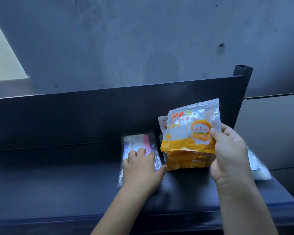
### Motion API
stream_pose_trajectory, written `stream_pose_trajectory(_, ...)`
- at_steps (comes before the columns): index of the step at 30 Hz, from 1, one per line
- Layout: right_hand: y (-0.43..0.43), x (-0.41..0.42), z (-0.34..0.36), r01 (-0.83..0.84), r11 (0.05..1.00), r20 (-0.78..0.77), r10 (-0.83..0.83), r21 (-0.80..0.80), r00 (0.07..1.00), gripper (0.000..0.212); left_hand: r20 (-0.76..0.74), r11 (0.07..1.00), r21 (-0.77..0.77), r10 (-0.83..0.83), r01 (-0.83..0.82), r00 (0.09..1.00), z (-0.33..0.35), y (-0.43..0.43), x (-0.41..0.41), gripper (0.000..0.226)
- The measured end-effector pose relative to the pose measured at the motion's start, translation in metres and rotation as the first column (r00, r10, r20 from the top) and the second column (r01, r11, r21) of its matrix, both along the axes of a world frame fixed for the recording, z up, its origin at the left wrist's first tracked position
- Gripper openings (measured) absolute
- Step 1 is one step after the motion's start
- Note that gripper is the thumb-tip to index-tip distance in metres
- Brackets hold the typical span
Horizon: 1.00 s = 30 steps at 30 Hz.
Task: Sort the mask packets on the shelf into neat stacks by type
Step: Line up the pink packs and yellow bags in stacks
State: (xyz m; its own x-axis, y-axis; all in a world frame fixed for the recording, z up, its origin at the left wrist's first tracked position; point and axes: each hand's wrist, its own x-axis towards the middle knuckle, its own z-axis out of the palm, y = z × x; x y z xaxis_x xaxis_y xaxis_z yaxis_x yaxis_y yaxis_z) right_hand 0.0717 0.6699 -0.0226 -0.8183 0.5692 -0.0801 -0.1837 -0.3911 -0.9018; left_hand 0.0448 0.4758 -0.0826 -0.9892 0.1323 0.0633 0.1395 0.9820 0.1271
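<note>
An orange-and-clear mask packet [188, 128] with a cartoon rabbit is tilted upright, and my right hand [231, 150] grips its right edge. Under it lies a stack of the same orange packets [185, 161] on the dark shelf [75, 184]. To the left, a clear packet of pink and white masks [136, 141] lies flat, with my left hand [141, 165] resting palm-down on it, fingers spread. A white packet [162, 123] stands half hidden behind the orange one.
At the shelf's right end, white packets [258, 165] lie partly behind my right wrist. A dark back panel [92, 116] and a slotted upright post [241, 92] bound the shelf. A grey wall rises behind.
</note>
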Motion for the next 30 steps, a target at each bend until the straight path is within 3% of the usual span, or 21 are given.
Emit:
stream_pose_trajectory(7,0.003,-0.001,-0.001,0.013,1.000,0.014,-0.013,-0.008,1.000,0.022,-0.012,0.995,0.099,0.021,-0.019,1.000,0.002,0.001,-0.001,0.073)
stream_pose_trajectory(9,0.003,-0.003,-0.002,0.003,1.000,0.000,-0.003,-0.013,1.000,0.022,-0.124,0.967,0.250,0.076,-0.043,0.989,0.006,0.003,0.001,0.079)
stream_pose_trajectory(11,0.003,-0.004,-0.003,-0.008,1.000,-0.010,0.007,-0.009,1.000,0.021,-0.281,0.914,0.404,0.083,0.040,0.956,0.012,0.006,0.003,0.073)
stream_pose_trajectory(14,0.003,-0.006,-0.003,-0.027,1.000,-0.045,0.026,-0.013,0.999,0.023,-0.385,0.751,0.610,0.002,0.253,0.923,0.018,0.011,0.008,0.041)
stream_pose_trajectory(16,0.004,-0.007,-0.003,-0.054,0.998,-0.066,0.052,-0.025,0.996,0.024,-0.312,0.578,0.764,-0.056,0.286,0.948,0.025,0.018,0.012,0.019)
stream_pose_trajectory(19,0.005,-0.012,-0.007,-0.046,0.999,-0.082,0.047,0.014,0.996,0.023,-0.129,0.270,0.949,-0.134,0.161,0.983,0.028,0.029,0.015,0.019)
stream_pose_trajectory(21,0.008,-0.017,-0.013,0.068,0.979,-0.065,-0.057,0.194,0.996,0.023,-0.120,0.195,0.970,-0.137,0.146,0.983,0.024,0.034,0.015,0.025)
stream_pose_trajectory(23,0.012,-0.023,-0.021,0.205,0.786,-0.040,-0.224,0.584,0.974,0.033,-0.203,0.271,0.936,-0.102,0.223,0.974,0.020,0.036,0.011,0.029)
stream_pose_trajectory(24,0.015,-0.026,-0.024,0.234,0.645,-0.041,-0.300,0.728,0.953,0.039,-0.258,0.350,0.897,-0.082,0.271,0.963,0.017,0.037,0.008,0.031)
stream_pose_trajectory(25,0.017,-0.030,-0.028,0.232,0.561,-0.036,-0.337,0.795,0.941,0.042,-0.316,0.434,0.844,-0.070,0.315,0.946,0.015,0.038,0.005,0.031)
stream_pose_trajectory(27,0.020,-0.035,-0.034,0.178,0.521,0.009,-0.337,0.835,0.942,0.044,-0.400,0.564,0.740,-0.069,0.367,0.914,0.010,0.041,0.000,0.029)
stream_pose_trajectory(30,0.023,-0.040,-0.043,0.070,0.494,0.105,-0.318,0.867,0.942,0.049,-0.426,0.654,0.657,-0.087,0.374,0.901,0.003,0.044,-0.005,0.026)
